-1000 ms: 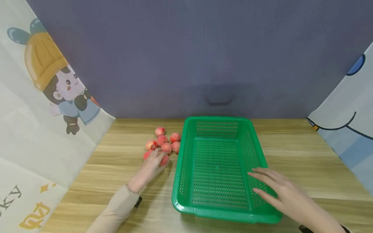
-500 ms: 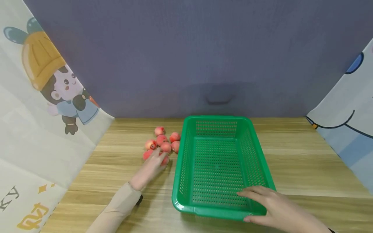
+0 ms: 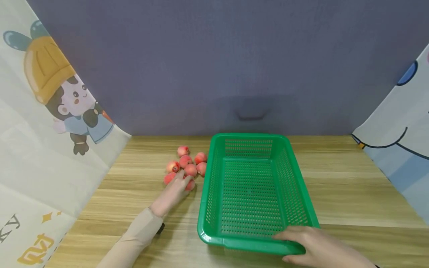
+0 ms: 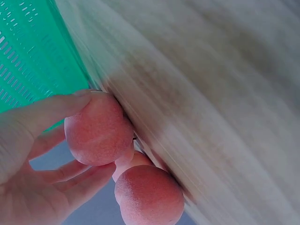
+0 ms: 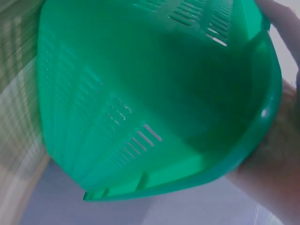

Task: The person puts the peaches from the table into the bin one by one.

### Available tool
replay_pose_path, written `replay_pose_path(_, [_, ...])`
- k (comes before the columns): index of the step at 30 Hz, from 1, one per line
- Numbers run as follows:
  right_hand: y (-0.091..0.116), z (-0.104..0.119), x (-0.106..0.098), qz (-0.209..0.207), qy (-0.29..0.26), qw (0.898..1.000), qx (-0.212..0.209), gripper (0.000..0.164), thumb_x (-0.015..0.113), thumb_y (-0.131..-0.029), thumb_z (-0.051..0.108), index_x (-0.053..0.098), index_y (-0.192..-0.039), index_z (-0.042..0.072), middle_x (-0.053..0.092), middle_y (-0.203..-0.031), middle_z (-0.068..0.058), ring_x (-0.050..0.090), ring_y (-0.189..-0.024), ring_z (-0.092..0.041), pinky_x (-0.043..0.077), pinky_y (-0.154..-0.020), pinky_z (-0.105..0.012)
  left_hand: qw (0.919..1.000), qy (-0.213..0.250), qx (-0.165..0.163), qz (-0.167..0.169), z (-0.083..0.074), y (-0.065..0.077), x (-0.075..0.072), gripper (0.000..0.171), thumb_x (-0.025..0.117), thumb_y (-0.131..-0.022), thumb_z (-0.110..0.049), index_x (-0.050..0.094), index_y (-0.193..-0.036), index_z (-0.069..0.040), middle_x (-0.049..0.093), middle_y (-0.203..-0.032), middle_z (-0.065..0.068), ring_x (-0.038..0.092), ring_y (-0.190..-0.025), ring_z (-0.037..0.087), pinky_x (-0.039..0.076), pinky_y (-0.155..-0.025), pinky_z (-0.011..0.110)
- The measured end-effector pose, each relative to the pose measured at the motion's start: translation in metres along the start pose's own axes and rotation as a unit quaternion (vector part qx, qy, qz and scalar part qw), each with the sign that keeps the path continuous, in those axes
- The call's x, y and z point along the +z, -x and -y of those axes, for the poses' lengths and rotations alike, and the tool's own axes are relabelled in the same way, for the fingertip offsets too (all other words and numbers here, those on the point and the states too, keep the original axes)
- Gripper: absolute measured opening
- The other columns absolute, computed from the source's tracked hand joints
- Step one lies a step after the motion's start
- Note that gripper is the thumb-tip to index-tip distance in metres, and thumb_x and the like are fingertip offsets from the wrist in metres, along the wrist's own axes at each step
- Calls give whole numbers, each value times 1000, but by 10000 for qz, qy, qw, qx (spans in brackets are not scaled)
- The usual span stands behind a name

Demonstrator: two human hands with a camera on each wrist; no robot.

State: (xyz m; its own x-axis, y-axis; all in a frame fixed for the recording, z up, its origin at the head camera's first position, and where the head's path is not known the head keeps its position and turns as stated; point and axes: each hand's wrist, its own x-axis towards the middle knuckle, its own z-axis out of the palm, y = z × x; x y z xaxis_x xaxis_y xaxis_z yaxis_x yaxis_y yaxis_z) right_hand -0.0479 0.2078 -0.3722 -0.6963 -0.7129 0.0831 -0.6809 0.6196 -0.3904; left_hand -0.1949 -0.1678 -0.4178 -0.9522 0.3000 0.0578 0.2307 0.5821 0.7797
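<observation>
A reddish peach [image 4: 99, 129] sits in the grip of my left hand [image 3: 171, 193], thumb on one side and curled fingers on the other, at the wooden table. Another peach [image 4: 150, 196] lies beside it, touching or nearly so. Several more peaches [image 3: 186, 161] cluster just beyond that hand. To their right stands a green perforated plastic basket [image 3: 248, 243] with nothing inside. My right hand [image 3: 313, 243] holds its near right corner, fingers over the rim and thumb on the outer side. In the right wrist view the basket hides most of those fingers.
The wooden tabletop [image 3: 338, 178] runs back to a dark grey-purple panel [image 3: 234, 67]. White sheets with cartoon prints hang at both sides, the left one [image 3: 30, 149] close along the table edge.
My right hand has come down from above the basket's right side towards its near corner and taken hold of the rim. The left hand stays at the same peach.
</observation>
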Motion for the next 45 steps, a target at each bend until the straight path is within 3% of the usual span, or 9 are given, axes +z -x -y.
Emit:
replay_pose_path(7, [1, 4, -3, 110, -71, 9997, -194, 34, 55, -85, 39, 56, -115, 25, 57, -107, 9, 56, -92, -11, 49, -65, -28, 9983, -375, 439, 9, -1, 2, -2, 50, 38, -95, -20, 17, -140, -29, 26, -140, -8, 45, -108, 12, 42, -77, 26])
replay_pose_path(14, [0, 5, -5, 472, -331, 9980, 243, 36, 51, -85, 43, 55, -117, 25, 57, -112, 6, 56, -99, -16, 49, -71, -31, 9930, 807, 765, 389, -9, 1, -9, 43, 34, -97, -25, 24, -138, -33, 34, -135, 3, 48, -105, 29, 46, -77, 37])
replay_pose_path(18, [-2, 5, -7, 731, -395, 9948, 591, 37, 49, -85, 45, 54, -118, 29, 56, -116, 1, 54, -103, -26, 48, -75, -40, 9939, 78, 1034, 386, -11, 1, -15, 51, 49, -91, -13, 30, -138, -19, 40, -132, 10, 49, -106, 30, 47, -79, 35])
replay_pose_path(20, [-3, 5, -9, 756, -379, 9943, 653, 37, 49, -85, 46, 54, -118, 30, 56, -117, 0, 53, -104, -29, 47, -75, -43, 9793, -1170, 1643, 190, -11, -1, -18, 52, 59, -82, -6, 41, -131, -6, 48, -122, 16, 50, -105, 31, 48, -77, 34])
replay_pose_path(24, [-6, 5, -10, 716, -376, 9947, 630, 37, 49, -85, 46, 54, -117, 30, 56, -116, 5, 54, -103, -27, 48, -75, -42, 9097, -2873, 2942, -577, -10, -7, -21, 36, 69, -65, 2, 59, -100, 5, 55, -99, 23, 54, -90, 33, 48, -66, 34])
replay_pose_path(28, [-7, 5, -12, 744, -427, 9940, 673, 37, 49, -85, 46, 54, -117, 29, 56, -115, 7, 54, -103, -26, 47, -75, -42, 8926, -2728, 3494, -821, -12, -16, -23, 30, 68, -60, 6, 57, -87, 1, 56, -92, 19, 54, -84, 31, 48, -59, 30])
replay_pose_path(34, [-8, 5, -13, 858, -578, 9921, 710, 39, 50, -85, 45, 54, -118, 25, 56, -116, -2, 53, -103, -32, 47, -74, -44, 8986, -2648, 3401, -822, -25, -22, -33, 28, 73, -60, 0, 60, -84, 2, 54, -90, 17, 54, -85, 29, 49, -63, 31])
replay_pose_path(41, [-9, 7, -15, 674, -538, 9952, 472, 36, 54, -85, 37, 55, -117, 21, 57, -112, 0, 56, -99, -23, 50, -71, -36, 9332, -2322, 2734, -237, -54, -24, -45, 29, 70, -64, 2, 59, -91, 2, 48, -88, 16, 47, -76, 24, 45, -60, 29])
replay_pose_path(45, [-10, 10, -16, 687, -541, 9946, 559, 36, 55, -84, 37, 55, -117, 22, 58, -112, -1, 56, -99, -26, 49, -71, -38, 9308, -2447, 2710, -190, -70, -32, -47, 24, 68, -66, 0, 60, -89, 1, 49, -86, 14, 47, -74, 22, 44, -60, 27])
